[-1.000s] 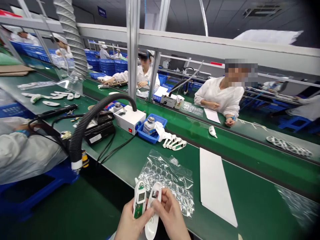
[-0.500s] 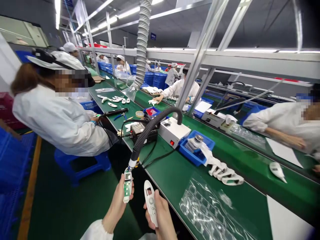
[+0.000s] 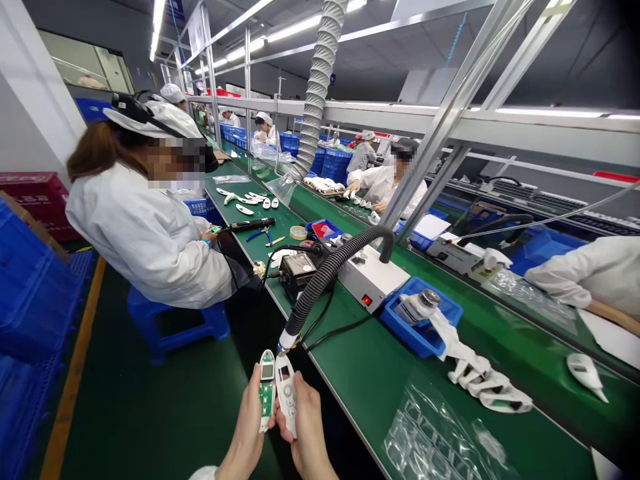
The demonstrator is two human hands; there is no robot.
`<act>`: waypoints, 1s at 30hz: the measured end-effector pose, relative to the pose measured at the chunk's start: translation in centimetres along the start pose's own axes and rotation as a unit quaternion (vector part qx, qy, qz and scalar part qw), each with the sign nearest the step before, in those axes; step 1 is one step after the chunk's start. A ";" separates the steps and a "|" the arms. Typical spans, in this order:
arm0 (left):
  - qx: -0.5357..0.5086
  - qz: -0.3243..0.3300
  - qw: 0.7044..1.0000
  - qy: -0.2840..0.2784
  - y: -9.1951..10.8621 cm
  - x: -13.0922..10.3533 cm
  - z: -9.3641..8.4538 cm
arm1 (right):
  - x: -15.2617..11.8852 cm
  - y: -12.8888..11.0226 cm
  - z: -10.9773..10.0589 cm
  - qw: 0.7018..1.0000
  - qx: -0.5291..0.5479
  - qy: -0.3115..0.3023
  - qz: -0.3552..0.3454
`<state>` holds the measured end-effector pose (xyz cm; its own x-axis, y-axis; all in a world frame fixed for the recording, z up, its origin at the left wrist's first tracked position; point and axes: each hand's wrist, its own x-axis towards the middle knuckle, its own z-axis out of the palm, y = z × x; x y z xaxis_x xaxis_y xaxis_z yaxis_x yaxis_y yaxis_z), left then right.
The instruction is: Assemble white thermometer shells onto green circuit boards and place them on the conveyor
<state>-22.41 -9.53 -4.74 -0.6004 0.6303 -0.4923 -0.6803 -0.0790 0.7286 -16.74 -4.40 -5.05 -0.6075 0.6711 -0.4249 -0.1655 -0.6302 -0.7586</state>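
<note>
A green bench runs right of both grips. Left hand clasps a circuit-board half; right hand clasps a white shell. Wrists are cut off.

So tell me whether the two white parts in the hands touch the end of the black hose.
Cannot tell. In the head view the tops of the circuit-board half and the button cover sit right under the hose nozzle, overlapping it by sight, with no plain gap or contact.
</note>
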 end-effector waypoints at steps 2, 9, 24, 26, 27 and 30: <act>-0.011 0.002 1.000 0.008 0.0 0.0 0.0 | 0.1 0.0 0.1 1.000 0.003 -0.001 -0.001; -0.022 0.049 0.997 0.058 2.1 0.0 -2.1 | 1.3 0.9 3.4 0.999 0.011 -0.024 0.023; 0.038 0.012 0.999 -0.020 0.3 1.3 0.7 | -3.1 0.2 -5.1 0.998 0.029 0.040 0.043; 0.021 -0.006 0.999 -0.029 -0.4 0.8 0.4 | -4.2 0.1 -5.7 0.997 0.064 0.033 0.042; 0.014 -0.017 0.999 -0.033 -0.8 0.4 0.2 | -4.7 -0.1 -6.0 0.995 0.083 0.027 0.041; 0.006 -0.062 0.997 -0.043 -1.9 -1.6 -0.1 | -6.5 -0.9 -6.9 0.990 0.138 0.008 0.039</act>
<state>-20.19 -10.41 -5.41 -0.4738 0.6989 -0.5358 -0.7410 0.0123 0.6714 -7.25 -5.49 -4.98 -0.6153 0.6208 -0.4858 -0.3265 -0.7616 -0.5598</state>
